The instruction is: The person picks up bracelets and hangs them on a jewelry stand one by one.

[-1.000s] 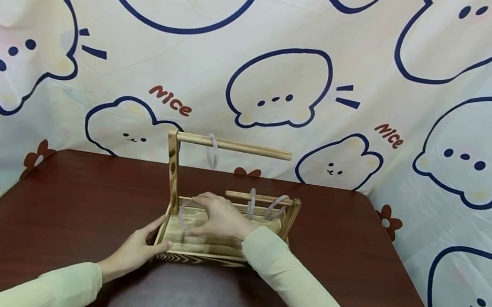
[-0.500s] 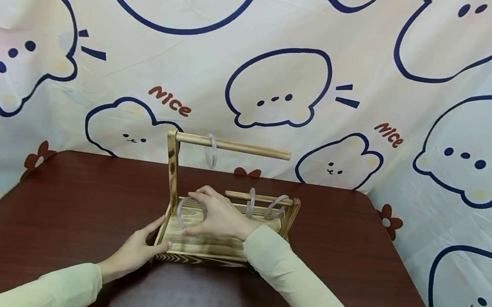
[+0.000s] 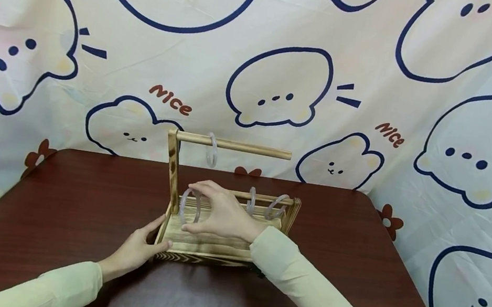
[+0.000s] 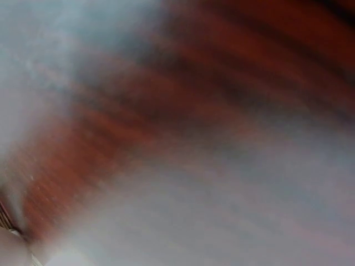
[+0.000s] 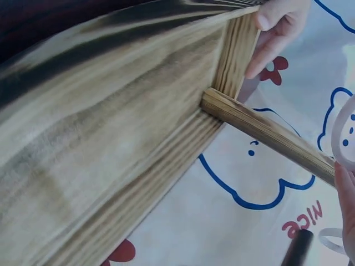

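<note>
A wooden stand (image 3: 194,246) with a tray base and two bars sits on the table. My left hand (image 3: 136,248) grips the tray's left end, its thumb on the front corner; this hand (image 5: 280,27) also shows in the right wrist view. Over the tray, my right hand (image 3: 224,214) pinches a clear bangle (image 3: 182,206) between thumb and fingers, near the foot of the left post (image 3: 172,169). One bangle (image 3: 214,157) hangs on the upper bar (image 3: 256,150). On the lower bar hang a second bangle (image 3: 251,204) and a third bangle (image 3: 268,212).
The dark red table (image 3: 76,202) extends on both sides of the stand. Behind it hangs a patterned cloth (image 3: 274,89) with cartoon outlines. The upper bar's right end is free, and the lower bar's left end lies behind my right hand. The left wrist view is mostly blurred.
My right hand has risen slightly with the bangle, which now shows as a fuller, more upright ring. The left hand and the stand stay in place.
</note>
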### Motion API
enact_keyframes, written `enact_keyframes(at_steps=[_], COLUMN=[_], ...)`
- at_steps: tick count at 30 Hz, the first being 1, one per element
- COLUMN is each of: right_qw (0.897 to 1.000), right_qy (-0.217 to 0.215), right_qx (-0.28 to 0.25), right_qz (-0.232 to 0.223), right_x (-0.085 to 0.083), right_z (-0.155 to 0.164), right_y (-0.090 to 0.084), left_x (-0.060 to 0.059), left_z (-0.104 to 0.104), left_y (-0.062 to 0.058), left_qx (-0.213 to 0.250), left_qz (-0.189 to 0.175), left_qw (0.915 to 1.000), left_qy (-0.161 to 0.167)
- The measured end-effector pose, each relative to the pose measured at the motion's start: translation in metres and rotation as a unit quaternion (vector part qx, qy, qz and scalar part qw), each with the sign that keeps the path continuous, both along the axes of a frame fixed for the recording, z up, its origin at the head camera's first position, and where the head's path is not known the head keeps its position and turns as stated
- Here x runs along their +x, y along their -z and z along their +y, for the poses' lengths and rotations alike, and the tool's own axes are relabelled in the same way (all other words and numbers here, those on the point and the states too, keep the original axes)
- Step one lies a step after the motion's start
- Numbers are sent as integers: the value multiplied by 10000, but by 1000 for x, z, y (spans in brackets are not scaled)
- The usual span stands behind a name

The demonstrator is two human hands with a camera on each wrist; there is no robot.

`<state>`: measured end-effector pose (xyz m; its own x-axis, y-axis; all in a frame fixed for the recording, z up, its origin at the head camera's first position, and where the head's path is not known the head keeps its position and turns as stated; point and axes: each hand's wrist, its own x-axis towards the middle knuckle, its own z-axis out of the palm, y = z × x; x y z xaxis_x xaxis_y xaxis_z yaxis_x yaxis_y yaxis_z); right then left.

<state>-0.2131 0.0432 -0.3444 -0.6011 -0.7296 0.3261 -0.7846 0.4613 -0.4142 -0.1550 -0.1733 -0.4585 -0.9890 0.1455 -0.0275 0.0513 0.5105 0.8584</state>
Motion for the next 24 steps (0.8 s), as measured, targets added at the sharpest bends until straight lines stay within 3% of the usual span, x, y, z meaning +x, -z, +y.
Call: enact_keyframes(at_steps=[11, 24], right_qw=[9989, 9946], right_qy=[220, 59], right_qx=[-123, -902], right_qz=[-385, -505], right_x=[10, 7], right_z=[15, 53], right_y=[-12, -24], left_x=[-1, 0], left_z=[-1, 0], left_y=[2, 1], left_qx=[29, -28], left_qz=[86, -20], left_qw=[10000, 10000], left_qy=[17, -26])
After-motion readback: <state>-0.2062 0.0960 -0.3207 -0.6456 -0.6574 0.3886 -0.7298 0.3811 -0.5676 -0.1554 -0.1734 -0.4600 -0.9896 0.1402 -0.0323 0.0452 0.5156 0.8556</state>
